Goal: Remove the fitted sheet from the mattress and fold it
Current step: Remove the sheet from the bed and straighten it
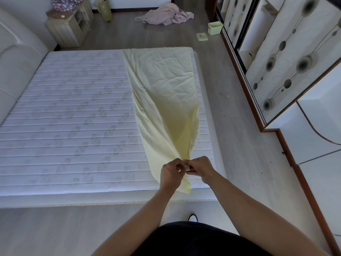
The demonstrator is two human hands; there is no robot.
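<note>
A pale yellow fitted sheet [162, 85] lies as a long folded strip along the right side of the bare white quilted mattress [70, 115]. Its near end is lifted off the mattress and gathered to a point. My left hand [171, 172] and my right hand [200, 168] meet there, knuckle to knuckle, both pinching the gathered near end of the sheet. A short tail of fabric hangs below my hands over the mattress's front edge.
A padded headboard [16, 58] stands at the left. A nightstand [68, 26] and a crumpled pink cloth [166, 15] on the floor lie beyond the bed. A green bin [215, 28] sits by the mirrored wardrobe doors [287, 52] at right, with a floor aisle between.
</note>
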